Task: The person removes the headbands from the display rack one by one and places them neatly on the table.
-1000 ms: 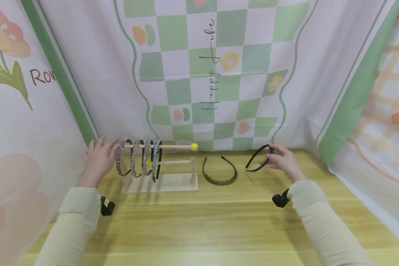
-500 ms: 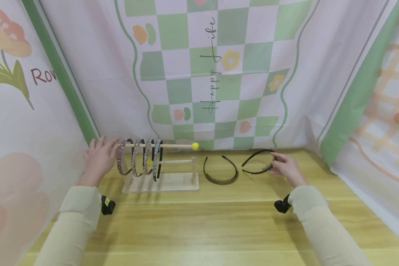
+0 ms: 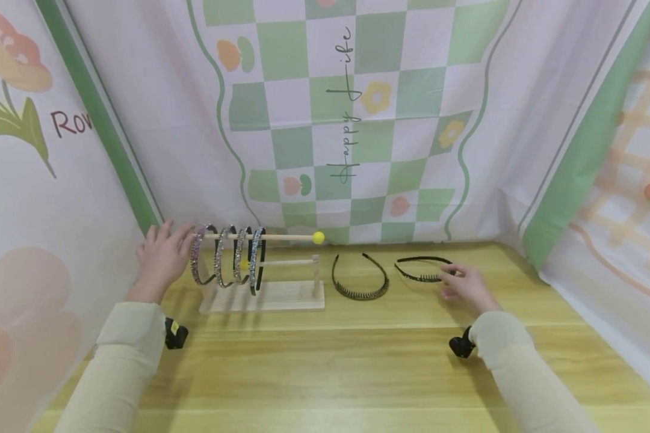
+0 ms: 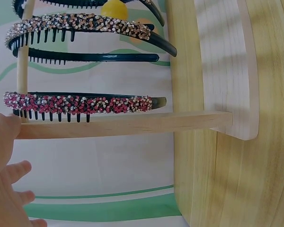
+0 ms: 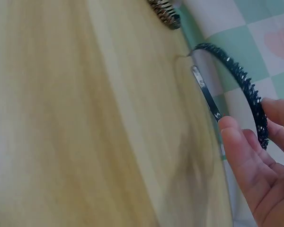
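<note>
In the head view my left hand (image 3: 162, 258) is at the left end of a wooden headband stand (image 3: 298, 294), its fingers spread. The left wrist view has the thumb against the top of the stand's post (image 4: 132, 126). Several glittery toothed headbands hang on the upper rod, the nearest with pink and red stones (image 4: 80, 103). My right hand (image 3: 468, 285) pinches a black headband (image 3: 425, 260) by its curved side; its two ends point left. Dark stones and small teeth show along this headband in the right wrist view, above the wooden table (image 5: 85, 142).
A dark toothed headband (image 3: 362, 294) lies on the table between the stand and my right hand. A yellow ball (image 3: 318, 237) caps the upper rod's right end. Behind the table hangs a green-and-white checked curtain (image 3: 330, 144), with more printed cloth at both sides.
My right hand has moved slightly down and toward me, lowering the black headband and tilting it flatter. The left hand has stayed at the stand.
</note>
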{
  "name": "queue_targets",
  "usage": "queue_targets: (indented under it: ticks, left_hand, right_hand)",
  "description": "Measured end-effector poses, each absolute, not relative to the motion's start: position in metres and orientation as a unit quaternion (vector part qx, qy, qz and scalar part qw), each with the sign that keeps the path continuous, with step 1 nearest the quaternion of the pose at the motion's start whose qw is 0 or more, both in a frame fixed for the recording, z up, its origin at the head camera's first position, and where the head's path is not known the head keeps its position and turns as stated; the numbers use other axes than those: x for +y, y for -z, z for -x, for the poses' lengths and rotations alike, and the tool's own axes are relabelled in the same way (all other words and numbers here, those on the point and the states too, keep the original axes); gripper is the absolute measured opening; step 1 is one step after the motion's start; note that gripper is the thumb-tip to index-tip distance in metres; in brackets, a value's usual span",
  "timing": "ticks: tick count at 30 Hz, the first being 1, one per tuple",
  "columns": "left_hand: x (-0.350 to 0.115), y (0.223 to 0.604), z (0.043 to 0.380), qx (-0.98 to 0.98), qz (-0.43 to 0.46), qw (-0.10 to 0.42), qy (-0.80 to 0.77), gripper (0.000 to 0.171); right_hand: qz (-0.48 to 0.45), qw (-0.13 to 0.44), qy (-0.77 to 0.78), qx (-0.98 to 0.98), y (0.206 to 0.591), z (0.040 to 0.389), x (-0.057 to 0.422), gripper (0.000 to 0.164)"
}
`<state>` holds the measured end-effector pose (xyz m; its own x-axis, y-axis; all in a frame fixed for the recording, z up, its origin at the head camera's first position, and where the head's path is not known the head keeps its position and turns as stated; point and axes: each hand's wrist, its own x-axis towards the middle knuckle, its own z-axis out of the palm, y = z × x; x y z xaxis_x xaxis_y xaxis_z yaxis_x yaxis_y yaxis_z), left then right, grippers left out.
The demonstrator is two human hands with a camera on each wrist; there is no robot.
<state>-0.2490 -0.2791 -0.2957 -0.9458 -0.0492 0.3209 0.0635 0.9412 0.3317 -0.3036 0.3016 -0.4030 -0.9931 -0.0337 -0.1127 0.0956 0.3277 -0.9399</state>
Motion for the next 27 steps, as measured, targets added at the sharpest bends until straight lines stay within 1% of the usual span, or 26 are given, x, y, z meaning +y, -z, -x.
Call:
queue_targets:
  ticks: [4, 12, 19, 27]
  left_hand:
    - [-0.278, 0.295, 0.248, -0.971, 0.006, 0.167, 0.173, 0.051]
    - [-0.278, 0.295, 0.247, -0.97, 0.009, 0.167, 0.174, 0.051]
    - [-0.279, 0.297, 0.248, -0.969, 0.01, 0.175, 0.172, 0.05]
    - [-0.28, 0.297, 0.249, -0.97, 0.01, 0.175, 0.168, 0.051]
  right_hand:
    - [-0.024, 0.067, 0.581, 0.811, 0.407, 0.303, 0.299, 0.052]
    - [-0.003, 0.09, 0.604, 0.792, 0.415, 0.305, 0.293, 0.033]
    - [-0.007, 0.107, 0.614, 0.782, 0.421, 0.304, 0.288, 0.032]
    - [-0.011, 0.113, 0.613, 0.782, 0.424, 0.303, 0.28, 0.029]
